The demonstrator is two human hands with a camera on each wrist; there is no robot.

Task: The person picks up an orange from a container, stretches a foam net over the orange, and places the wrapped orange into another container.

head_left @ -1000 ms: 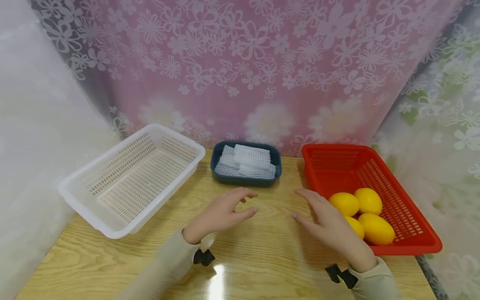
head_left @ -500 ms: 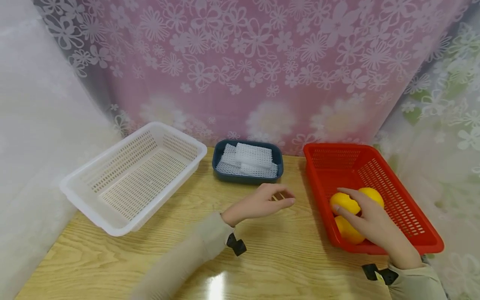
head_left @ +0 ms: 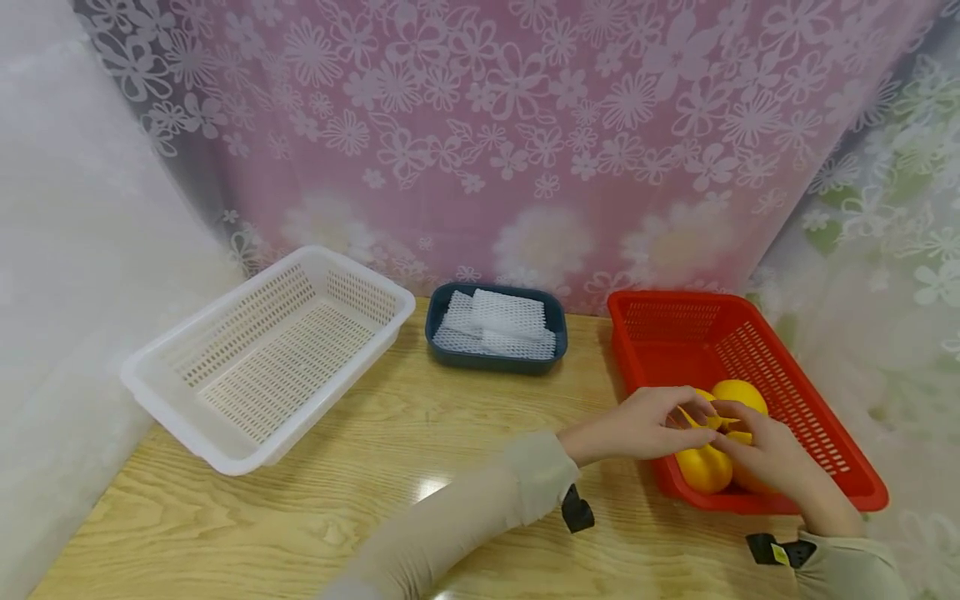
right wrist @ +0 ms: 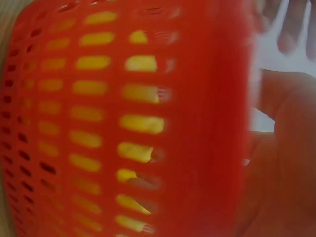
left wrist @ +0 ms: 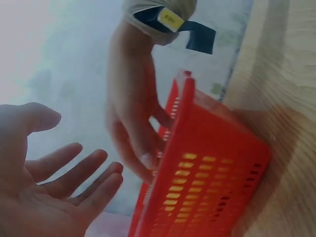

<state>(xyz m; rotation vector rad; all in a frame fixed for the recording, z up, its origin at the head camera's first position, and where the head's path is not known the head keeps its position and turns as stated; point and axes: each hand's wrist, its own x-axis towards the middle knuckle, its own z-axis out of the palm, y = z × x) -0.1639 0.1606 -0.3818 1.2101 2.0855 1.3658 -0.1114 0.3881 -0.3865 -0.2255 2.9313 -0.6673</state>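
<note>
Several smooth, yellow oval fruits lie in the near end of the red basket. My left hand reaches across the basket's left rim, its fingers bent loosely over the fruits. In the left wrist view the left hand has spread fingers with nothing between them. Opposite it, my right hand dips its fingers and thumb among the fruits. The rim and the basket wall hide those fingertips in the wrist views, so its grip is unclear. Both hands' fingertips nearly meet in the head view.
A dark blue tray with white foam net sleeves stands at the back middle. To the left is a white slotted basket. All stand on a wooden table, before a pink flowered curtain.
My left hand has moved right, from the middle of the table to over the red basket. The right hand has gone right and down into the fruits.
</note>
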